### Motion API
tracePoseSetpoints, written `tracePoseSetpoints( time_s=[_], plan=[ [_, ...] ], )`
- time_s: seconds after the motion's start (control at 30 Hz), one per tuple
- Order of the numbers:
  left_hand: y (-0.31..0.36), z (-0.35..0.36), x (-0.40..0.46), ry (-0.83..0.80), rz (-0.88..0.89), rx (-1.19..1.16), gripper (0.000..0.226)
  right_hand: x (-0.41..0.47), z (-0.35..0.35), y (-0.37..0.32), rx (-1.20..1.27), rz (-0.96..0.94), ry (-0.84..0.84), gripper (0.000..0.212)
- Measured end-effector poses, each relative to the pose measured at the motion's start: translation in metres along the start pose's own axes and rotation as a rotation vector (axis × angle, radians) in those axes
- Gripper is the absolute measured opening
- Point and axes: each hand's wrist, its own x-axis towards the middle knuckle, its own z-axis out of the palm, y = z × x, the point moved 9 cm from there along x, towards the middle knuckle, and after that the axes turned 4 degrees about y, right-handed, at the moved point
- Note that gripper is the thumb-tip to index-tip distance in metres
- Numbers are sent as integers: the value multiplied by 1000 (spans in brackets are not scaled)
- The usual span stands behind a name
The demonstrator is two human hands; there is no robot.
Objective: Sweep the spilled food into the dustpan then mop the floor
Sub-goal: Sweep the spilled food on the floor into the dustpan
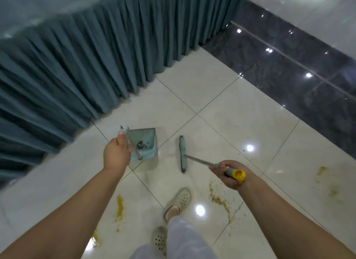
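My left hand (115,152) grips the upright handle of a pale teal dustpan (146,143) that stands on the tile floor, with some dark debris inside it. My right hand (229,174) holds the grey, yellow-capped handle of a teal broom; the broom head (183,154) lies on the floor just right of the dustpan. Yellow-brown food smears stain the tiles: one (119,208) under my left forearm, one (219,199) under my right hand, and one (325,179) at the far right.
A table with a pleated teal skirt (77,71) fills the left and back. A dark glossy tile band (289,69) runs along the right. My feet in pale perforated clogs (179,202) stand at the bottom centre.
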Motion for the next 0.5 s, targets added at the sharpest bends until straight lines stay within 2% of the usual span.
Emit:
tracePoseSetpoints(
  time_s=[0.27,0.5],
  plan=[
    [56,44,42,-11,16,-2,56,44,99,-20,123,148,-115,29],
    [90,96,69,-51,28,43,54,68,113,-93,289,128,-49,37]
  ],
)
